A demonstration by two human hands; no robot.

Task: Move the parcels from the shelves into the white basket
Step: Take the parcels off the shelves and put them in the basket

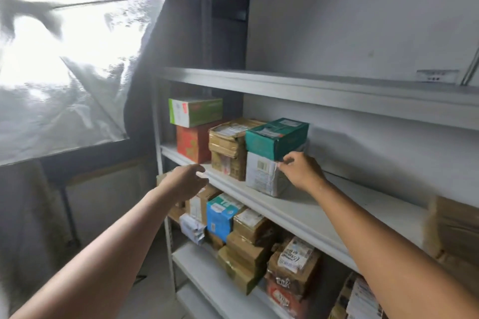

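On the middle shelf (324,204) a white wrapped parcel (260,172) sits under a teal box (276,137). My right hand (300,169) touches the white parcel's right front corner, fingers pinching at its top edge. Left of that stack stand a taped brown carton (228,149), a red box (193,144) and a green-and-white box (195,111) on top of the red one. My left hand (185,181) hovers at the shelf's front edge, fingers apart, holding nothing. The white basket is not in view.
The lower shelf holds several parcels, among them a blue box (221,216) and brown cartons (250,248). The upper shelf (337,90) carries a small white label. A brown carton (456,230) sits at the far right. A bright plastic-covered window (64,72) is on the left.
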